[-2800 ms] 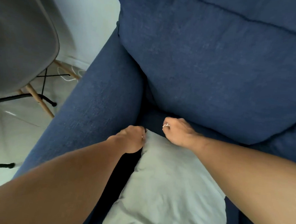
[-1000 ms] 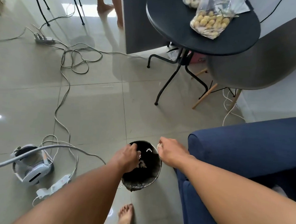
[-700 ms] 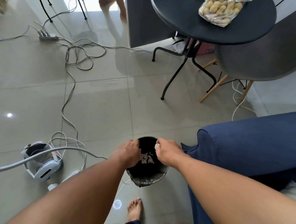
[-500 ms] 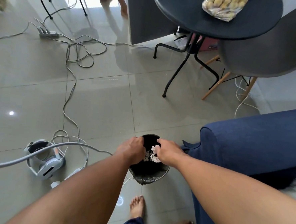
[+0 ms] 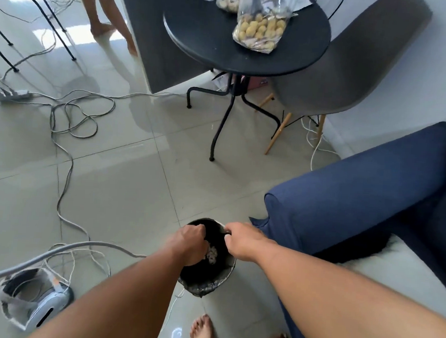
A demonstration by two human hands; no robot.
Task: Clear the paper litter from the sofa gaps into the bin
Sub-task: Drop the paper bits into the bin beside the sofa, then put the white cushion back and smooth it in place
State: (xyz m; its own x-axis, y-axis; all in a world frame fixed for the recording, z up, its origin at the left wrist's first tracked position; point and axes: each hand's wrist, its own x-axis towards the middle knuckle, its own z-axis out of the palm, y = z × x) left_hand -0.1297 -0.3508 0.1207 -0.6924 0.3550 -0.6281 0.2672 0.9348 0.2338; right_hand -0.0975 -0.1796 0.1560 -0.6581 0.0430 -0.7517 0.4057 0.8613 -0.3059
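Note:
A small black bin (image 5: 204, 288) stands on the tiled floor beside the front of the blue sofa armrest (image 5: 345, 200). White paper litter (image 5: 212, 254) lies in a clump inside it. My left hand (image 5: 190, 242) hangs over the bin's mouth with its back towards me and its fingers curled down next to the paper; what is in the fingers is hidden. My right hand (image 5: 243, 242) is at the bin's right rim, fingers curled in, with no paper showing in it.
A pale cushion (image 5: 397, 281) lies on the sofa seat. Cables (image 5: 67, 175) trail over the floor and a headset (image 5: 33, 301) lies at the lower left. A round black table (image 5: 198, 36) with bagged snacks, a grey chair (image 5: 353, 67) and another person's legs (image 5: 103, 12) stand beyond. My bare feet (image 5: 201, 332) are below the bin.
Both hands left the sofa gap beside the cushion and came over the bin. White paper bits seen at my right fingertips now lie in the bin. My left hand dipped lower.

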